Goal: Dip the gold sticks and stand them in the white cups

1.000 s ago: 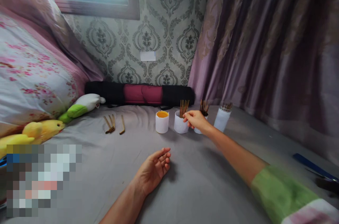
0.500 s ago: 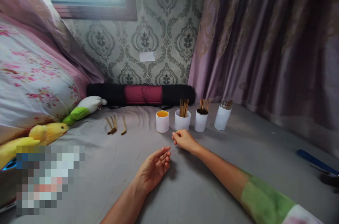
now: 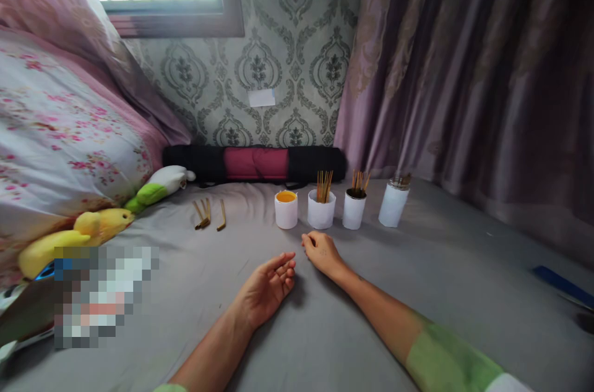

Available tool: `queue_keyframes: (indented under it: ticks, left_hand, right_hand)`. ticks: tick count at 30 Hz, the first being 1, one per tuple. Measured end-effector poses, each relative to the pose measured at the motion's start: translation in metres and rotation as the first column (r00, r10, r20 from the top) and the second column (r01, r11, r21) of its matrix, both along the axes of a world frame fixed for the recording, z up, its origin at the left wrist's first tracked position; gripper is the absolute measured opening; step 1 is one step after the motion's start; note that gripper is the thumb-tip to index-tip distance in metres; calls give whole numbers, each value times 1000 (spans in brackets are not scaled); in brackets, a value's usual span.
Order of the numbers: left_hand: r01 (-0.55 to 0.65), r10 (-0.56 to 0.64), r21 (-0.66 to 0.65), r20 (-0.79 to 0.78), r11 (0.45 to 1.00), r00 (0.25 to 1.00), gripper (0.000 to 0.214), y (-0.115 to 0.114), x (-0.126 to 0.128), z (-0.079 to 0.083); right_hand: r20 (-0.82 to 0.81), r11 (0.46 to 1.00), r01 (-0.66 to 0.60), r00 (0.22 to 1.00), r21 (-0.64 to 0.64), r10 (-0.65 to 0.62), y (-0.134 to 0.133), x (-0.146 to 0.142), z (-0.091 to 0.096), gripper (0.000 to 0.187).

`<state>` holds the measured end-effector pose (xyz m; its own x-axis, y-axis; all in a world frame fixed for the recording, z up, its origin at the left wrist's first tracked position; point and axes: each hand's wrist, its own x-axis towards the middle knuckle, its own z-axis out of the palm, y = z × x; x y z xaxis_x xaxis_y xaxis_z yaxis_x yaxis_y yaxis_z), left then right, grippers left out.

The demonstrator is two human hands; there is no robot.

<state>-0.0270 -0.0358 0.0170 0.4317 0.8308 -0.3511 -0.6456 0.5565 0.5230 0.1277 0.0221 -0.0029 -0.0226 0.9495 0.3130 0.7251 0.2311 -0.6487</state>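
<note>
My left hand (image 3: 266,287) lies palm up on the grey sheet (image 3: 325,330), fingers loosely curled and apart, holding nothing. My right hand (image 3: 322,251) rests palm down on the sheet just right of it, fingers curled under; whether it holds anything is hidden. Beyond the hands stand several white cups in a row: one with an orange inside (image 3: 286,209), one holding thin sticks (image 3: 322,208), another with sticks (image 3: 354,207), and a tilted one (image 3: 393,203) at the right. A few loose sticks (image 3: 208,214) lie on the sheet to the left.
A black and maroon roll (image 3: 255,163) lies against the patterned wall. A floral pillow (image 3: 60,132), a yellow soft toy (image 3: 74,234) and a green and white soft toy (image 3: 160,185) lie at the left. Purple curtains (image 3: 464,70) hang at the right. A blue strip (image 3: 561,284) lies far right.
My right hand has drawn back from the cups with sticks and come down on the sheet beside my left hand. The left hand has stayed in place.
</note>
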Motion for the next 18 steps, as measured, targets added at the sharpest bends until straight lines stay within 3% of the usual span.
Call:
queue_keyframes:
  ticks: [8,14,18]
  left_hand:
    - [-69,69,3,-203,998,977,14,16,-16,3]
    - [-158,157,35,-456,987,876,8,40,-44,10]
    - [-196,213,90,-536,976,817,6,53,-58,9]
  right_hand:
    - [-5,999,-22,1000,29,22,1,2,-5,35]
    - [-17,1000,-30,999,-1,30,1,2,-4,34]
    - [-19,1000,-25,1000,-9,25,0,3,-4,35]
